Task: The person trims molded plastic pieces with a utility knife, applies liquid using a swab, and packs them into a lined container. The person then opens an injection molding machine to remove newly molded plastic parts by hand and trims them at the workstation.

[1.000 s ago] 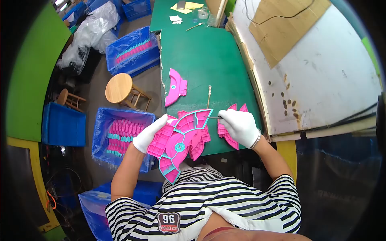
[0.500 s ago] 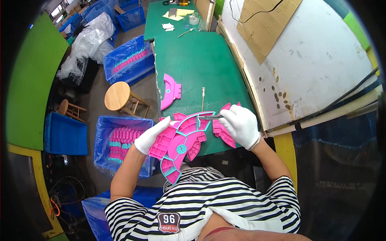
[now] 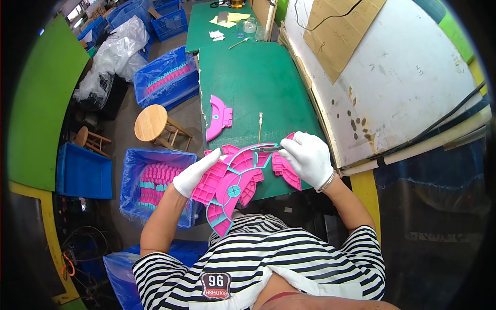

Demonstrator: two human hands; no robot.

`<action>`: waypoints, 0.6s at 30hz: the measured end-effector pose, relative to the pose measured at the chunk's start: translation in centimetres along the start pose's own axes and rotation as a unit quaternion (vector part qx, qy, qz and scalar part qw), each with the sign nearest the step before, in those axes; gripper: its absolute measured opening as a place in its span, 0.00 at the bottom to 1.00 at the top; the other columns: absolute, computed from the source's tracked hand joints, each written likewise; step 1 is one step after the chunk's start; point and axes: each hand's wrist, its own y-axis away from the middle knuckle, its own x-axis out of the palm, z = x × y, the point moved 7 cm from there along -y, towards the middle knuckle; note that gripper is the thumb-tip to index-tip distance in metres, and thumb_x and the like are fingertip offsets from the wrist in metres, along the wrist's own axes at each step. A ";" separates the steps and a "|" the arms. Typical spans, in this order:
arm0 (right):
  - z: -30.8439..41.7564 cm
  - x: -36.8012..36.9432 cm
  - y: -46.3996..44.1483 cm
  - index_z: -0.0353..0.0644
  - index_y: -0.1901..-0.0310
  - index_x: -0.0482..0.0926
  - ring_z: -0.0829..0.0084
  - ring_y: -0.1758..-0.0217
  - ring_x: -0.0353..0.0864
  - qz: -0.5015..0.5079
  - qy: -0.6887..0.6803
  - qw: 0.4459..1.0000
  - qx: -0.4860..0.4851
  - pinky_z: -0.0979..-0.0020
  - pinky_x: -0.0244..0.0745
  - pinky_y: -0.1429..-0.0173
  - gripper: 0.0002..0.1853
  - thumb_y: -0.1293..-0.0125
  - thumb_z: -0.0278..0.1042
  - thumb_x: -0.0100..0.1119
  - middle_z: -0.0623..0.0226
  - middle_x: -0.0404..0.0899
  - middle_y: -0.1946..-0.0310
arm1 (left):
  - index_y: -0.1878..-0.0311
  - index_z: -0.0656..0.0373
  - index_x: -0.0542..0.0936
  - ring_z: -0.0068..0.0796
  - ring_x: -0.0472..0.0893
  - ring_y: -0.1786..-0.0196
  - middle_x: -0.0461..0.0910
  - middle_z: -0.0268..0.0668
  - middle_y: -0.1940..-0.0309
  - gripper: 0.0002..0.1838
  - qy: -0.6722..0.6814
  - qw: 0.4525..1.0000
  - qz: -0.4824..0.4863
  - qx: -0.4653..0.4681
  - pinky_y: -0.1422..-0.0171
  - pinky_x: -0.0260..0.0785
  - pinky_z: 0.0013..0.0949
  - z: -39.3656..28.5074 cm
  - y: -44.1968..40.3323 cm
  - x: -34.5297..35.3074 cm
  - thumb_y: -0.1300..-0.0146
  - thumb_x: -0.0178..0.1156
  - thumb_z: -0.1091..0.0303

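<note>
My left hand [image 3: 199, 174], in a white glove, grips a pink curved plastic part [image 3: 223, 195] with turquoise edging and a round turquoise cross mark. The part is tilted at the table's near edge. In my gloved right hand [image 3: 310, 159] is a slim grey metal tool [image 3: 267, 149], knife-like in shape, pinched between thumb and fingers. Its tip lies at the part's upper turquoise rim; whether it touches cannot be made out. Behind and beside the held part lie more pink ribbed parts [image 3: 290, 175], partly hidden by it and my right hand.
Another pink part [image 3: 218, 119] lies at the left edge of the green table [image 3: 258, 77]. A thin stick [image 3: 260, 124] lies beyond my hands. Blue lined crates [image 3: 129, 206] of pink parts and a wooden stool [image 3: 151, 123] stand left; a white board [image 3: 382, 88] borders the right.
My right hand and the tool have shifted very slightly left and up along the part's upper rim. My left hand keeps its hold on the part, nearly still.
</note>
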 end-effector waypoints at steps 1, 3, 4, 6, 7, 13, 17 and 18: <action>0.0 0.0 0.0 0.47 0.71 0.73 0.63 0.76 0.70 -0.004 0.003 1.000 -0.002 0.64 0.65 0.72 0.08 0.43 0.37 0.63 0.66 0.64 0.79 | 0.36 0.64 0.68 0.32 0.80 0.45 0.76 0.44 0.44 0.29 0.001 1.000 0.000 0.001 0.42 0.74 0.35 0.0 0.0 0.0 0.28 0.46 0.48; 0.0 -0.1 -0.1 0.47 0.71 0.73 0.64 0.76 0.70 -0.007 0.006 1.000 -0.005 0.64 0.65 0.72 0.09 0.44 0.37 0.63 0.66 0.64 0.79 | 0.37 0.63 0.68 0.32 0.79 0.45 0.77 0.44 0.44 0.29 0.005 1.000 0.011 0.003 0.42 0.75 0.34 -0.1 -0.1 0.1 0.28 0.46 0.48; 0.0 -0.3 -0.1 0.47 0.70 0.74 0.63 0.76 0.70 -0.020 0.019 0.999 -0.020 0.63 0.65 0.72 0.08 0.43 0.37 0.63 0.66 0.65 0.79 | 0.37 0.63 0.68 0.32 0.79 0.45 0.77 0.44 0.44 0.29 0.006 1.000 0.011 0.003 0.42 0.75 0.34 -0.2 0.0 0.1 0.28 0.46 0.48; -1.1 -1.1 0.2 0.45 0.67 0.75 0.62 0.76 0.72 -0.080 -0.015 0.997 -0.010 0.64 0.67 0.71 0.07 0.42 0.36 0.62 0.64 0.68 0.78 | 0.37 0.63 0.68 0.33 0.79 0.45 0.77 0.44 0.45 0.29 0.011 1.000 0.007 0.004 0.41 0.74 0.35 -0.4 0.0 0.1 0.28 0.46 0.48; -2.1 -1.9 0.5 0.44 0.66 0.76 0.61 0.75 0.74 -0.126 -0.062 0.990 0.016 0.64 0.69 0.71 0.07 0.40 0.35 0.61 0.63 0.70 0.77 | 0.37 0.63 0.68 0.33 0.79 0.45 0.77 0.44 0.45 0.29 0.012 1.000 0.007 0.004 0.41 0.74 0.35 -0.4 0.1 0.0 0.28 0.46 0.48; -1.8 1.3 -2.0 0.39 0.60 0.74 0.65 0.67 0.75 0.002 -0.162 0.975 0.154 0.68 0.71 0.59 0.25 0.46 0.54 0.67 0.62 0.72 0.68 | 0.38 0.63 0.69 0.32 0.79 0.45 0.77 0.43 0.45 0.28 -0.001 1.000 -0.008 -0.013 0.41 0.73 0.35 -0.1 -0.5 -0.2 0.28 0.46 0.49; -2.1 6.4 -3.3 0.38 0.63 0.73 0.78 0.70 0.66 0.221 -0.288 0.912 0.193 0.74 0.65 0.64 0.20 0.44 0.46 0.68 0.70 0.66 0.72 | 0.38 0.61 0.71 0.30 0.80 0.47 0.78 0.40 0.46 0.27 -0.044 0.999 0.026 -0.009 0.43 0.73 0.32 -0.4 -0.7 0.3 0.27 0.44 0.49; -2.1 7.6 -2.9 0.38 0.64 0.72 0.80 0.69 0.64 0.289 -0.338 0.872 0.205 0.75 0.63 0.64 0.19 0.43 0.45 0.68 0.71 0.65 0.71 | 0.39 0.61 0.71 0.29 0.80 0.47 0.78 0.40 0.46 0.26 -0.057 0.998 0.023 -0.010 0.43 0.73 0.32 -0.6 -0.7 0.2 0.27 0.44 0.49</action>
